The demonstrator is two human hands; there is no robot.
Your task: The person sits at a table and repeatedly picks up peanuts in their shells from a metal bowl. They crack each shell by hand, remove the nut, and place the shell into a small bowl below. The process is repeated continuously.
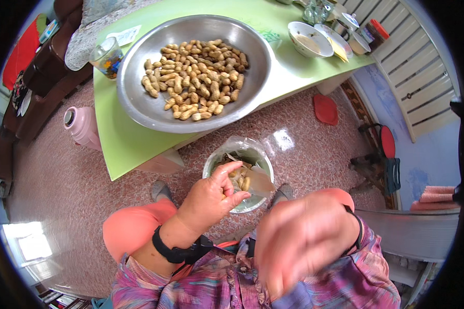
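My left hand (pixel 216 193) is over a lined waste bin (pixel 271 174), its thumb and forefinger apart; something small and pale, perhaps a peanut piece, shows by the curled fingers. Peanut shells (pixel 246 184) and scraps lie inside the bin, between my feet. Blurred by motion, my right hand (pixel 297 239) is close to my chest at the right, its fingers pointing down; whether it holds anything is hidden. On the green table stands a wide steel basin (pixel 259 89) with a heap of unshelled peanuts (pixel 201 77).
A glass tumbler (pixel 107 58) stands left of the basin, and a pink thermos flask (pixel 83 127) beside the table. Bowls, including a patterned one (pixel 310 39), and jars crowd the table's right end. A red stool top (pixel 325 109) and a folding chair (pixel 386 154) are at the right.
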